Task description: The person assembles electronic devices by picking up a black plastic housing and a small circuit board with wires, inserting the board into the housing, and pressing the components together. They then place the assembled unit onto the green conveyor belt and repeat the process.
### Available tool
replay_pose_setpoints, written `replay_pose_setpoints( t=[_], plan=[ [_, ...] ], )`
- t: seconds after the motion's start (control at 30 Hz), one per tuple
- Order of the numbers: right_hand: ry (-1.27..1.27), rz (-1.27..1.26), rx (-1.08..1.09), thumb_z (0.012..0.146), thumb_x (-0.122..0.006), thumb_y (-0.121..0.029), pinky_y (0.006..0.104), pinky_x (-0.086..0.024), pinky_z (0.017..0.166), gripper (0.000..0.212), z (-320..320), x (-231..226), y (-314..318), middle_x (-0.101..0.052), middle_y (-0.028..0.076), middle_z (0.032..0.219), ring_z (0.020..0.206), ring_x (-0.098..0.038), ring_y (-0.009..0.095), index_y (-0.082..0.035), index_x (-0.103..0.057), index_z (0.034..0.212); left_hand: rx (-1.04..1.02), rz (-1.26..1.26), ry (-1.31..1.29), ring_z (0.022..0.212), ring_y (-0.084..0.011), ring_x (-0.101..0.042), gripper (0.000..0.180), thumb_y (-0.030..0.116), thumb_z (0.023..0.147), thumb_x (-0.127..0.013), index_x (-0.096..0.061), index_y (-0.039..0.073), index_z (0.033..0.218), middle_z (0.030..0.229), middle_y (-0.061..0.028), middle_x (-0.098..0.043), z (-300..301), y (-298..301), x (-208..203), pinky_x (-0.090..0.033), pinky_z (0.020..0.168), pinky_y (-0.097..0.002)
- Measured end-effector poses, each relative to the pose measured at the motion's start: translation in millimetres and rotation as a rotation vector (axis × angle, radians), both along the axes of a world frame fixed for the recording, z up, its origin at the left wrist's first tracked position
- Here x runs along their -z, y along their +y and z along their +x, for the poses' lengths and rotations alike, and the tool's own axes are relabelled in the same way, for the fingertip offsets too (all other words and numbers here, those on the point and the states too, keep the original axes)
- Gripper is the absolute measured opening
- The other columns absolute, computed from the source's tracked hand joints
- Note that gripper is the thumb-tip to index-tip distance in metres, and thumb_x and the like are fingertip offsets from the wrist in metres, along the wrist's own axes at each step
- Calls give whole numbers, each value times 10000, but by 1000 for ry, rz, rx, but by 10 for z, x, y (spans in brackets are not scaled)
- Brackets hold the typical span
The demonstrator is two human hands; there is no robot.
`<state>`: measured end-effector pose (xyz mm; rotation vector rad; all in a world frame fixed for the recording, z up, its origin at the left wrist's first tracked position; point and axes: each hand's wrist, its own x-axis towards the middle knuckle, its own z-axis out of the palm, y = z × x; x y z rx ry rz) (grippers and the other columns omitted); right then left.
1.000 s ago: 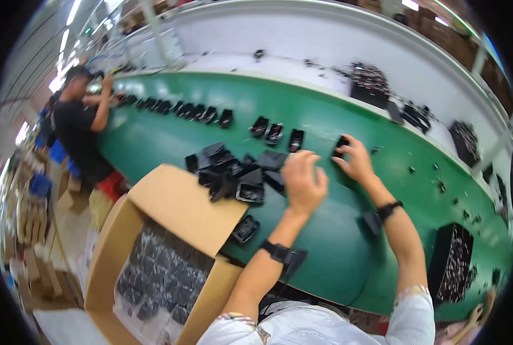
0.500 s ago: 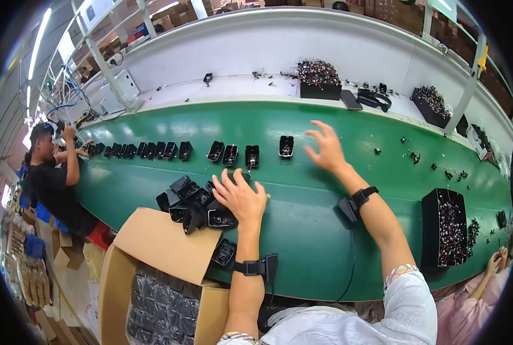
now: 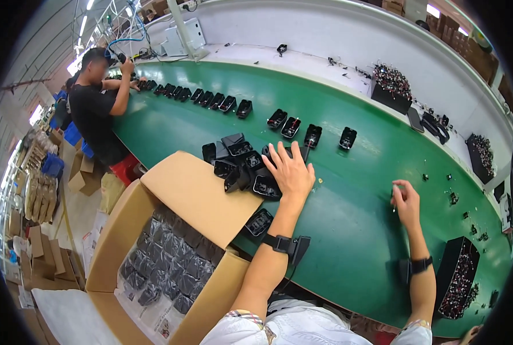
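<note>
My left hand (image 3: 293, 172) reaches over the right side of a heap of black plastic housings (image 3: 240, 148), its fingers spread. Part of a housing shows beneath those fingers; whether they press on it is hidden. My right hand (image 3: 406, 202) is above the green table, thumb and fingers pinched together. Something small and pale shows at its fingertips, too small to name. Beyond my hands, a black housing with small parts inside (image 3: 348, 138) stands alone at the right end of a row. Another filled housing (image 3: 313, 135) is just past my left fingertips.
An open cardboard box (image 3: 196, 198) of bagged dark pieces stands at the table's near left. At right is a black bin (image 3: 459, 277) of small wired parts, with loose parts (image 3: 454, 198) beyond it. A person in black (image 3: 95, 103) works at the table's far left.
My view has turned left. My right hand has come back from near the end housing toward me, its spread fingers now closed in a pinch. My left hand stays by the heap.
</note>
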<state>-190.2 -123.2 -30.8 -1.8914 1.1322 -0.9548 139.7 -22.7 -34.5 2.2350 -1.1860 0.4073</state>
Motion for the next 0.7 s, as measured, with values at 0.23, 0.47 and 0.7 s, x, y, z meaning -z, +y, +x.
replay_pose_setpoints(
  t=[0.23,0.47,0.7],
  plan=[
    [-111,153,-1,1054,-611,-204,222,-420,534,212,-362,146,832,-610,-10,783,611,-546,51,-24,-708,995,59,123,21,1492,-453,-310,639,266,749,-870,-583,118,1300,1471,-216,-477,-156,-61,-124,-158,1193,-732],
    [-287,404,85,1062,-575,-179,207,-454,474,169,-358,128,1208,-602,12,755,545,-571,76,-58,-621,1171,251,161,-80,1456,-380,-390,527,128,747,-859,-608,63,1205,1401,-151,-552,-399,-1,-16,-180,1214,-687],
    [-655,770,9,1085,-562,-277,219,-496,539,207,-633,-32,1042,-644,71,856,605,-583,89,-72,-576,1060,567,126,-23,1264,-356,-512,563,83,709,-859,-618,62,1218,1289,-158,-573,-595,66,-101,-411,1062,-495]
  ],
)
